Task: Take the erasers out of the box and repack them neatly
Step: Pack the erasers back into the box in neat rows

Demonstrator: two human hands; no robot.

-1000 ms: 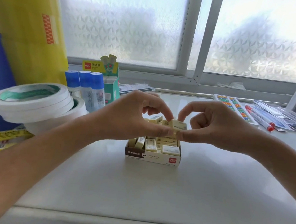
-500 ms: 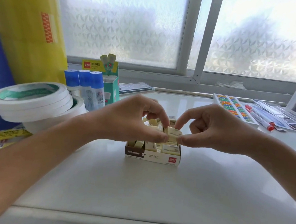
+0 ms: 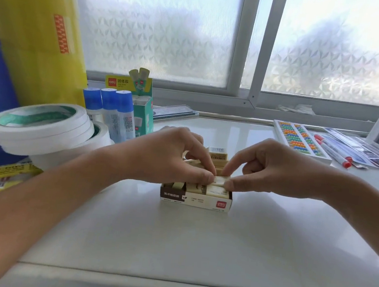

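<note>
Here, at the centre of the frame, we pinch one eraser [image 3: 221, 180] between the thumb and forefinger of both the left hand [image 3: 171, 155] and the right hand [image 3: 272, 167], just above the front right corner of the box [image 3: 196, 198]. More erasers [image 3: 216, 190] sit inside it on the white table [image 3: 197, 243]. Tape rolls [image 3: 39, 126] and glue sticks [image 3: 115, 110] stand at the left.

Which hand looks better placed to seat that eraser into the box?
Probably the right hand: it pinches the eraser directly above the box row; the left hand only steadies its end.
</note>
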